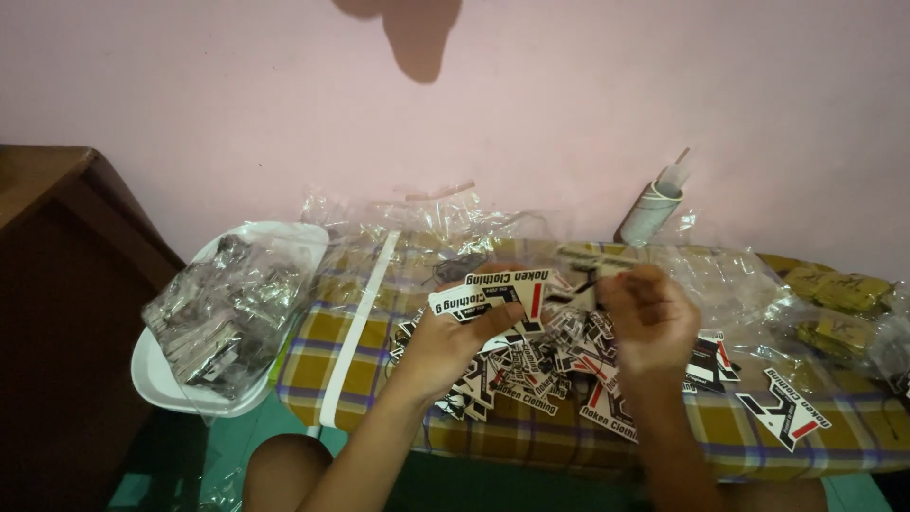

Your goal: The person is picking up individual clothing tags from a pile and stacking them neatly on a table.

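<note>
Low surface (531, 446) covered w/ a plaid cloth in mustard, brown and purple lines, set against a plain pink wall (569, 95). A dark shadow blotch sits at the top of the wall. Dark wooden furniture (57, 284) stands at the left edge; teal floor shows below.

Left hand (445, 346) is raised over the middle of the surface, thumb and fingers pinched on a small stack of printed card tags (498, 294) in white, black and red, fanned slightly. Right hand (649, 318) is just beside it, fingers curled shut, prob. pinching a thin string or fastener at the tags' right edge; blurred, can't tell for sure.

Under and btwn both hands lies a loose pile of the same tags (540, 374), spread flat on the cloth. One single tag (787, 412) lies apart toward the right.

Left: white tray (161, 384) hanging partly off the surface edge, holding a clear bag of dark bundled items (223, 308). Crumpled clear plastic bags (427, 232) along the back by the wall. A grey cardboard roll (652, 210) leans on the wall behind the right hand. Far right: yellowish packets in plastic (844, 303).
</note>
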